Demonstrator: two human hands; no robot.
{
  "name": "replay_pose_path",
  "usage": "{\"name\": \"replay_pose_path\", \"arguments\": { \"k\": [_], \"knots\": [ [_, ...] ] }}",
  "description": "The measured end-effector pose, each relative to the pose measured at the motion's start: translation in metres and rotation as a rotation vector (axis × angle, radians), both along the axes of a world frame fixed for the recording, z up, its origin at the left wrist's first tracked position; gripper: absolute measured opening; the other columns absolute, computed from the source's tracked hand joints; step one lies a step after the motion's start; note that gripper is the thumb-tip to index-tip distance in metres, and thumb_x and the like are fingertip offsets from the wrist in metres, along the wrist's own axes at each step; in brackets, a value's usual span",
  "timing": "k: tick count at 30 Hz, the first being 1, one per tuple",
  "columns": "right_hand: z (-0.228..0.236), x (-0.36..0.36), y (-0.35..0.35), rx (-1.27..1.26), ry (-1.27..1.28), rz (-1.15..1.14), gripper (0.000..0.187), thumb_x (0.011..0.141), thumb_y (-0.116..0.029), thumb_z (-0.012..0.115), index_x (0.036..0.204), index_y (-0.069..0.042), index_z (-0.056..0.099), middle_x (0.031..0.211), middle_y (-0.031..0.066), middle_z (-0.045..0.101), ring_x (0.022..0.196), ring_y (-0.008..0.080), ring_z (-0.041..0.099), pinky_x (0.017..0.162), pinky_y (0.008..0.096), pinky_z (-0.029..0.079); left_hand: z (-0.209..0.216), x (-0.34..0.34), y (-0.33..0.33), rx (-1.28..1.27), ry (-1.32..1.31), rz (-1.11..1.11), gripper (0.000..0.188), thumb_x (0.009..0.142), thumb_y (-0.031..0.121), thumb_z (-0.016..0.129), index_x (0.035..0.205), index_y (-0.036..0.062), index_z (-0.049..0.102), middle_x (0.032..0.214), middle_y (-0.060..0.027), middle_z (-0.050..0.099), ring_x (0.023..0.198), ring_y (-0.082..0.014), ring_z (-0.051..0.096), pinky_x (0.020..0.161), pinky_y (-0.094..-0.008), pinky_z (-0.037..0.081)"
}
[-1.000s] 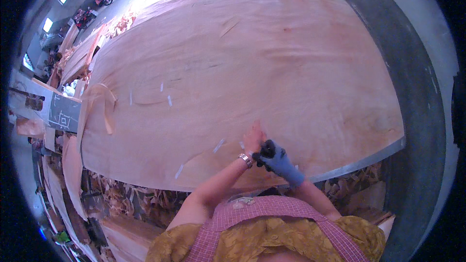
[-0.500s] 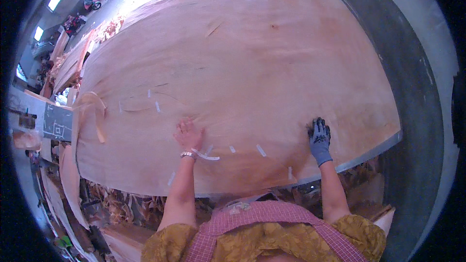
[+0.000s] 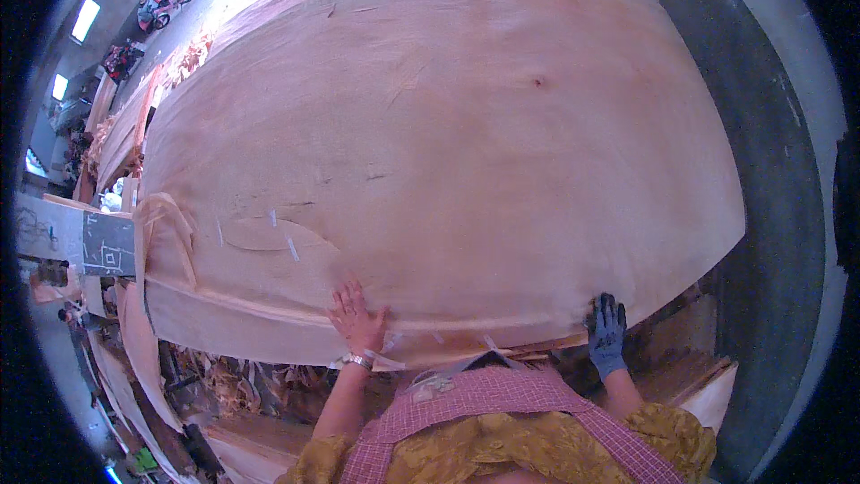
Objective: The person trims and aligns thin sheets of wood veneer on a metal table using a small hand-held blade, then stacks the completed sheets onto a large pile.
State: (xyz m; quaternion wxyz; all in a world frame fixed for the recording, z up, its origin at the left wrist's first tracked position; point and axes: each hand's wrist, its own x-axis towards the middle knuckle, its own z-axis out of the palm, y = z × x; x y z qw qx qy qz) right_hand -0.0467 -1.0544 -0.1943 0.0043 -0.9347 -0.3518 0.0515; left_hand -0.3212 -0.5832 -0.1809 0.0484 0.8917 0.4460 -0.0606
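A broad sheet of pale reddish wood veneer [image 3: 430, 143] lies spread out in front of me, with a small knot and a few short cracks. My bare left hand [image 3: 358, 321] rests flat on it near the front edge, fingers spread, a watch at the wrist. Beside that wrist a strip of white tape [image 3: 385, 362] hangs, seemingly stuck to the hand. More short white tape pieces [image 3: 293, 248] sit on the veneer at left. My right hand [image 3: 608, 336], in a grey-blue glove with dark fingers, lies on the sheet's right front edge, fingers stretched out.
A curled veneer strip [image 3: 179, 233] lies at the sheet's left edge, by a dark marked board [image 3: 108, 245]. Torn veneer scraps [image 3: 224, 385] fill the space below the front edge. A dark wall band [image 3: 761, 170] runs along the right. Motorbikes [image 3: 161, 11] stand far left.
Both hands have moved toward me, with the veneer's surface shifting the same way. A raised fold now runs along the front of the sheet, and its right front corner has changed shape.
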Motion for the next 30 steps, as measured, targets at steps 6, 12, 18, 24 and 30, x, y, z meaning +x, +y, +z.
{"name": "replay_pose_path", "arguments": {
  "k": [6, 12, 18, 24, 30],
  "knots": [
    [0.015, 0.048, 0.021, 0.057, -0.052, -0.077, 0.045, 0.097, -0.021, 0.05, 0.137, -0.001, 0.048, 0.146, 0.0187, 0.046, 0.139, 0.0335, 0.038, 0.118, 0.0498, 0.024, 0.011, -0.014, 0.016, -0.069, -0.128, 0.082, 0.084, 0.085, 0.052, 0.064, 0.151, 0.0108, 0.032, 0.152, -0.0157, 0.038, 0.144, -0.0331, 0.028, 0.117, -0.0586, 0.012],
    [-0.012, 0.129, 0.139, 0.118, -0.152, -0.096, 0.049, 0.1, -0.027, 0.047, 0.142, -0.001, 0.046, 0.148, 0.0188, 0.045, 0.138, 0.0343, 0.04, 0.115, 0.0439, 0.029, -0.009, -0.057, 0.161, 0.108, -0.156, 0.357, 0.077, 0.09, 0.051, 0.057, 0.151, 0.0114, 0.031, 0.155, -0.0198, 0.033, 0.146, -0.0338, 0.026, 0.116, -0.0583, 0.018],
    [-0.004, 0.127, 0.124, -0.098, -0.139, -0.021, 0.046, 0.099, -0.025, 0.047, 0.14, -0.004, 0.049, 0.146, 0.0159, 0.049, 0.133, 0.033, 0.046, 0.111, 0.0437, 0.035, -0.006, -0.131, 0.237, 0.067, -0.001, 0.563, 0.078, 0.092, 0.053, 0.052, 0.153, 0.0125, 0.027, 0.159, -0.0186, 0.025, 0.148, -0.0328, 0.021, 0.115, -0.0616, 0.017],
    [-0.023, 0.05, 0.288, 0.459, 0.105, 0.058, 0.049, 0.094, -0.019, 0.056, 0.139, 0.0, 0.048, 0.146, 0.0185, 0.047, 0.136, 0.0344, 0.042, 0.113, 0.0459, 0.031, -0.026, -0.191, 0.335, 0.067, -0.013, 0.484, 0.077, 0.094, 0.054, 0.049, 0.154, 0.0121, 0.025, 0.16, -0.0168, 0.023, 0.148, -0.0354, 0.019, 0.117, -0.0592, 0.015],
    [-0.018, -0.034, 0.422, 0.137, -0.075, 0.132, 0.052, 0.098, -0.027, 0.047, 0.142, 0.001, 0.044, 0.149, 0.0224, 0.041, 0.14, 0.0385, 0.035, 0.118, 0.0497, 0.024, -0.036, -0.213, 0.412, 0.049, -0.017, 0.442, 0.082, 0.092, 0.064, 0.043, 0.154, 0.0125, 0.026, 0.16, -0.0146, 0.023, 0.149, -0.0346, 0.016, 0.119, -0.0576, 0.009]
  ]
}}
